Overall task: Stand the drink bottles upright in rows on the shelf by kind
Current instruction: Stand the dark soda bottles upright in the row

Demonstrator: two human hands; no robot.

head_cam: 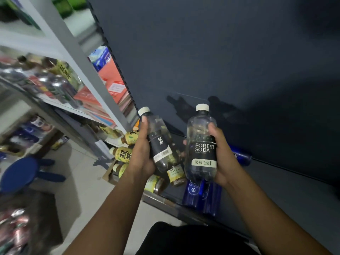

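Observation:
My left hand [142,153] grips a clear soda bottle [161,142] with a white cap and a black label, tilted to the left. My right hand [223,155] holds a second clear bottle [201,144] labelled FOREST SODA, upright, white cap on top. Both are held above the dark shelf [276,181]. Under them on the shelf lie several yellow-labelled tea bottles [123,153] on their sides at the left end. Dark blue bottles [200,196] lie near the shelf's front edge, and one more blue bottle [242,156] lies behind my right hand.
A dark back panel [220,61] rises behind the shelf. To the left stands a white rack [88,70] with blurred bottles, red boxes and cans. A blue stool [20,173] stands on the tiled floor at the left. A cardboard box [110,173] sits by the shelf's left end.

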